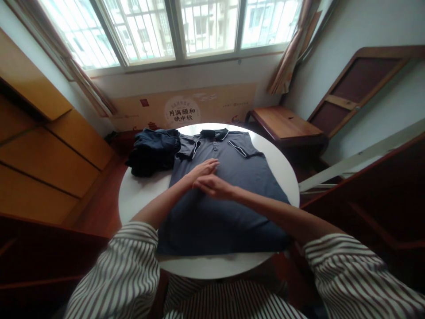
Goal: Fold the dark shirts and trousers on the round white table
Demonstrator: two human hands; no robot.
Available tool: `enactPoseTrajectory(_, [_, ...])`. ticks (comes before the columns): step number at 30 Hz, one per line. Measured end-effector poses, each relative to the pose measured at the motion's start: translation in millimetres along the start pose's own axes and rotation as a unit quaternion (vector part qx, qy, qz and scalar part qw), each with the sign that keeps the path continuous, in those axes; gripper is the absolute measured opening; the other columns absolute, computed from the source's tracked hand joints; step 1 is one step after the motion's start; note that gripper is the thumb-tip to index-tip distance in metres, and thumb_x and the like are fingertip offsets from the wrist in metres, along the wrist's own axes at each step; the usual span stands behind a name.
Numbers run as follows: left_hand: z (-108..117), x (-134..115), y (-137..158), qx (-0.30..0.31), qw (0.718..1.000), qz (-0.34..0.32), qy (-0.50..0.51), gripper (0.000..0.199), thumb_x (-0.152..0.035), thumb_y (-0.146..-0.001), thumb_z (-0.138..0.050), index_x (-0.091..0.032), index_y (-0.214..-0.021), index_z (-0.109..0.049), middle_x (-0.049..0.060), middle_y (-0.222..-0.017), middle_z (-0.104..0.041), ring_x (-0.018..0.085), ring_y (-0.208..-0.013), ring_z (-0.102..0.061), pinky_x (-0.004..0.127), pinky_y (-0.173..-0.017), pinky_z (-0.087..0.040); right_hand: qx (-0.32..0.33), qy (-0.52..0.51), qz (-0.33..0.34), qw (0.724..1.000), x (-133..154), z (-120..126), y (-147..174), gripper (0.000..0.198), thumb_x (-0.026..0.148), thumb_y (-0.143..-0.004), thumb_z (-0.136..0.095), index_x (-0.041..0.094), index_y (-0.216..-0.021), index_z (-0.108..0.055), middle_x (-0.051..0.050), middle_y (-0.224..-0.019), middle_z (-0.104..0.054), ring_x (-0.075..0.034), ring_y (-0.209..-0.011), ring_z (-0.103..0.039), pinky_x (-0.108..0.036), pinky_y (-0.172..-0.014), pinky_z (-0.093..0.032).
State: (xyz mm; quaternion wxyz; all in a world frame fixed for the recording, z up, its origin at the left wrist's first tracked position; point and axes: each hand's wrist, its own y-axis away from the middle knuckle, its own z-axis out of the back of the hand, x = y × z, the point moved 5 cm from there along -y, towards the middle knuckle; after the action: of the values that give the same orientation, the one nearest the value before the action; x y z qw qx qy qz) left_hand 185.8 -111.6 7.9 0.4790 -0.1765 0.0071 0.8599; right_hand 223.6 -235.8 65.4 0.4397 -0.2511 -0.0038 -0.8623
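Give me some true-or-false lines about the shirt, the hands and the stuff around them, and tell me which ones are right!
1. The gray shirt lies on a round white table. True.
2. The hands are far apart. False: the left hand and right hand are close together over the shirt.
3. A dark heap of cloth is left of the shirt. True.
4. The shirt has no collar. False: its collar is at the end nearest the window.
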Motion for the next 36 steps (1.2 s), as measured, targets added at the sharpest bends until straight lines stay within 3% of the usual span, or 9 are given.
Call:
enactPoseTrajectory(5, [-11.4,27.1,-12.8,0.025,0.995,0.086,-0.046,0.053,-0.031,-0.099,-0.033,-0.02,-0.151,-0.037,0.01,-0.16,-0.03,0.027,-0.149,-0.024,0.055,-0.119,-0.02,-0.041,0.079,-0.102,0.991,-78.8,46.4,14.5,0.036,0.036,-0.095,-0.06,0.017,-0.126,-0.058,-0.009,-0.125,-0.059,-0.023,-0.106,-0.062,-0.044,-0.088,-0.054])
enactPoseTrajectory(10, [-16.8,29.1,-6.3,0.033,0.992,0.098,-0.067,0.055,-0.037,-0.101,-0.03,-0.023,-0.154,-0.03,0.007,-0.161,-0.026,0.025,-0.15,-0.022,0.052,-0.12,-0.016,-0.057,0.133,-0.179,0.973,-110.2,38.9,62.1,0.037,0.036,-0.095,-0.061,0.017,-0.126,-0.057,-0.01,-0.126,-0.059,-0.023,-0.106,-0.062,-0.045,-0.089,-0.054])
enactPoseTrajectory(12, [-17.5,29.6,-6.7,0.037,0.992,0.097,-0.073,0.056,-0.039,-0.101,-0.03,-0.023,-0.155,-0.029,0.007,-0.162,-0.025,0.025,-0.15,-0.021,0.051,-0.121,-0.016,-0.058,0.148,-0.201,0.967,-113.7,31.0,83.9,0.042,0.04,-0.096,-0.057,0.019,-0.132,-0.055,-0.012,-0.136,-0.055,-0.027,-0.117,-0.057,-0.05,-0.098,-0.049])
enactPoseTrajectory(17, [-17.5,30.6,-7.3,0.03,0.992,0.093,-0.078,0.056,-0.042,-0.101,-0.03,-0.024,-0.155,-0.029,0.007,-0.161,-0.026,0.025,-0.15,-0.022,0.049,-0.121,-0.015,-0.051,0.193,-0.26,0.945,-107.0,12.3,145.3,0.064,0.053,-0.1,-0.031,0.017,-0.153,-0.035,-0.013,-0.161,-0.028,-0.03,-0.148,-0.023,-0.051,-0.121,-0.018])
enactPoseTrajectory(24, [-17.4,17.9,17.1,0.027,0.989,0.113,-0.096,0.059,-0.046,-0.101,-0.03,-0.021,-0.155,-0.028,0.009,-0.162,-0.024,0.027,-0.15,-0.02,0.052,-0.12,-0.016,-0.057,0.257,-0.301,0.917,-73.9,-8.8,211.7,0.067,0.052,-0.1,-0.03,0.014,-0.155,-0.03,-0.015,-0.161,-0.024,-0.028,-0.15,-0.017,-0.05,-0.12,-0.022])
enactPoseTrajectory(28, [-15.4,-3.5,58.0,0.047,0.986,0.109,-0.113,0.063,-0.048,-0.102,-0.028,-0.017,-0.157,-0.023,0.01,-0.163,-0.02,0.029,-0.151,-0.015,0.054,-0.12,-0.017,-0.084,0.276,-0.308,0.907,-52.0,-15.3,233.0,0.067,0.051,-0.099,-0.035,0.009,-0.151,-0.038,-0.02,-0.159,-0.027,-0.034,-0.149,-0.02,-0.052,-0.116,-0.029])
enactPoseTrajectory(31, [-11.4,-25.8,99.0,0.053,0.988,0.09,-0.115,0.063,-0.048,-0.102,-0.029,-0.018,-0.157,-0.022,0.009,-0.163,-0.02,0.028,-0.151,-0.014,0.053,-0.12,-0.017,-0.122,0.266,-0.316,0.903,-37.3,-13.4,245.7,0.067,0.053,-0.097,-0.04,0.006,-0.144,-0.045,-0.025,-0.154,-0.035,-0.038,-0.144,-0.03,-0.054,-0.113,-0.034])
enactPoseTrajectory(34, [-9.1,-48.5,142.5,0.06,0.989,0.076,-0.114,0.063,-0.047,-0.102,-0.028,-0.018,-0.157,-0.018,0.008,-0.163,-0.018,0.027,-0.152,-0.012,0.052,-0.121,-0.017,-0.208,0.212,-0.343,0.891,-29.5,-4.8,265.5,0.06,0.052,-0.095,-0.045,0.011,-0.137,-0.051,-0.023,-0.144,-0.048,-0.036,-0.136,-0.043,-0.053,-0.112,-0.037])
enactPoseTrajectory(36, [-9.3,-63.5,168.2,0.065,0.989,0.07,-0.116,0.063,-0.046,-0.103,-0.029,-0.019,-0.158,-0.015,0.008,-0.164,-0.016,0.027,-0.152,-0.012,0.052,-0.121,-0.015,-0.295,0.153,-0.399,0.855,-30.6,1.7,286.8,0.06,0.056,-0.09,-0.051,0.014,-0.133,-0.052,-0.022,-0.134,-0.055,-0.036,-0.127,-0.052,-0.053,-0.107,-0.043])
